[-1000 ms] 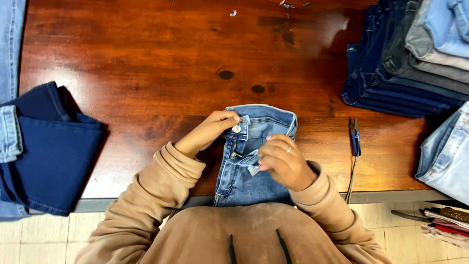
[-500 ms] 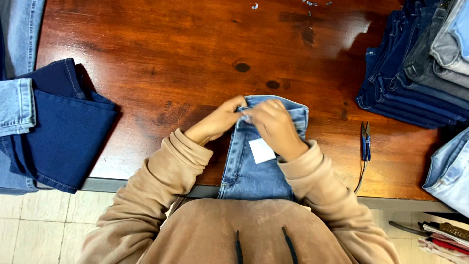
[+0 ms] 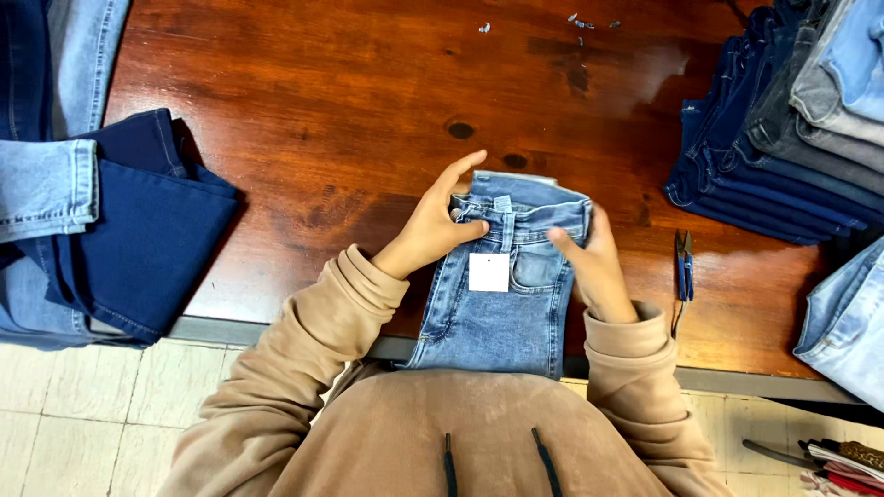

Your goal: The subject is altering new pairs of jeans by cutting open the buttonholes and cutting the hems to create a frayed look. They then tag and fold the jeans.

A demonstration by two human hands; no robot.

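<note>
A pair of light blue jeans (image 3: 497, 313) lies on the wooden table (image 3: 350, 120) in front of me, waistband away from me, legs hanging over the near edge. A white tag (image 3: 488, 272) is fixed just below the waistband. My left hand (image 3: 437, 221) rests on the left end of the waistband, thumb pressing on the denim and fingers stretched upward. My right hand (image 3: 597, 267) lies flat along the right side of the jeans near the pocket, thumb on the fabric. Both arms wear tan sleeves.
A stack of folded dark and grey jeans (image 3: 783, 138) sits at the right back. Dark navy and light denim pieces (image 3: 101, 221) lie at the left. Small blue thread snips (image 3: 683, 267) rest right of my right hand. More light denim (image 3: 847, 322) hangs at the far right edge.
My hands were together at the waistband button; they have moved apart to the two sides of the jeans. The white tag is now uncovered and the waistband lies flat.
</note>
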